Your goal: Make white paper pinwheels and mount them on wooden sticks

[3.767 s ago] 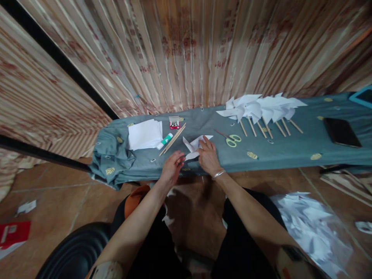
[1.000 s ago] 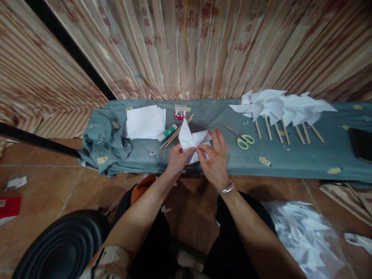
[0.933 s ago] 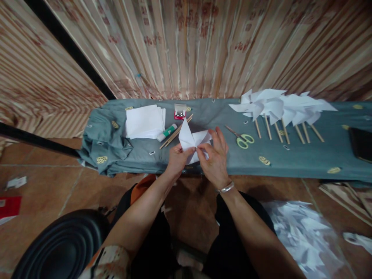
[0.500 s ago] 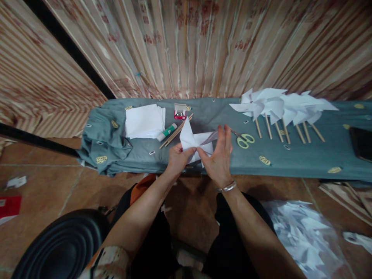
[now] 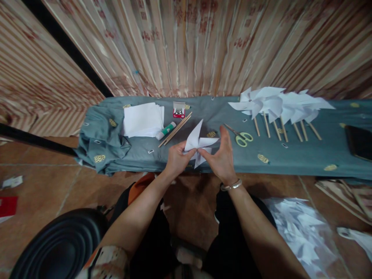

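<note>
A white paper pinwheel [image 5: 195, 140] is held between my two hands, above the front edge of the cloth-covered bench. My left hand [image 5: 178, 158] pinches it from the left, the thumb pressed near its centre. From the right, my right hand [image 5: 221, 161] presses its thumb at the same centre, while its other fingers reach up around a blade. Just beyond my left hand lie wooden sticks [image 5: 176, 130] and a green-and-white glue stick [image 5: 166, 131]. Green-handled scissors [image 5: 243, 138] rest to the right of my right hand.
A stack of white paper [image 5: 143, 120] and a small red box of metal pins [image 5: 179, 112] sit at the back left. Finished pinwheels on sticks [image 5: 279, 102] lie at the back right, with a dark phone [image 5: 359, 142] beyond. A black round stool [image 5: 59, 244] and a bag of paper pieces [image 5: 302, 232] flank my legs.
The pinwheel has turned in my hands, and the blade by my right hand now lies folded in toward the centre. My right fingers have drawn back slightly from it.
</note>
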### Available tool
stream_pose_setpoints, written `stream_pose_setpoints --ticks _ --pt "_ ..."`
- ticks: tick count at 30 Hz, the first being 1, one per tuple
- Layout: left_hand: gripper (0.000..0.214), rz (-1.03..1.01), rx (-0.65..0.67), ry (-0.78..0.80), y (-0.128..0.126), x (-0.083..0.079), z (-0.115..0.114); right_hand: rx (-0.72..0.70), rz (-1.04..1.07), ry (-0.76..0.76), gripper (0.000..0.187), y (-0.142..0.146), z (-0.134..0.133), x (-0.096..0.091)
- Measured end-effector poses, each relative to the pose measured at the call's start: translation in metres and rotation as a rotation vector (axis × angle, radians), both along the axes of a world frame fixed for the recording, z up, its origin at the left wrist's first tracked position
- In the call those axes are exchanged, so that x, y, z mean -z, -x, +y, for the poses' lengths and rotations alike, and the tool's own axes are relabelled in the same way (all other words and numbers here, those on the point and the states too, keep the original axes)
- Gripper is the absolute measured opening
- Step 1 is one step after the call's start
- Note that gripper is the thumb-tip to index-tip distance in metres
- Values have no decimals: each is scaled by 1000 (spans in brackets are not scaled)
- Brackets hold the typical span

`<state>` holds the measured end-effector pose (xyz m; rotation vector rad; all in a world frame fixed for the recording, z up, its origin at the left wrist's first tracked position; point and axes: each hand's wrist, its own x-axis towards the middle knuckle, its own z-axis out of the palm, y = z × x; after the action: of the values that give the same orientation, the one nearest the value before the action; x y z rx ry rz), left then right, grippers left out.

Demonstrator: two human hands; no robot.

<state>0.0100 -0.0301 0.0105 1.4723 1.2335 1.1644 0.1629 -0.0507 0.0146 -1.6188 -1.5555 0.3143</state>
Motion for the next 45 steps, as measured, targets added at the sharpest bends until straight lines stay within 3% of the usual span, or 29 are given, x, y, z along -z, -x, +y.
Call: stream_pose_setpoints --ticks 10,19,22,25,28,31,33,37,45 --pt "16 -70 42 85 3 -3 -3 -57 -4 44 95 -11 0 2" --pt "15 -94 -14 100 0 -2 -3 -80 -17 14 91 -9 -2 2" --pt "21 -206 -61 173 0 -2 0 -61 7 -15 95 -11 -2 0" --pt "30 -428 -99 269 0 -3 3 4 146 -35 104 -16 2 2" --pt "33 -583 -143 334 -1 -5 5 30 483 44 104 -18 7 5" --pt "35 -614 -142 370 -2 -7 4 -134 819 177 81 -9 6 3" --pt "35 -590 -115 365 -3 -6 3 -251 937 242 65 -1 2 -2" --pt "31 -476 -87 310 -4 -1 1 -260 1032 293 53 13 -3 -10" --pt "25 -338 -76 229 -4 4 1 -196 967 266 50 19 2 -9"
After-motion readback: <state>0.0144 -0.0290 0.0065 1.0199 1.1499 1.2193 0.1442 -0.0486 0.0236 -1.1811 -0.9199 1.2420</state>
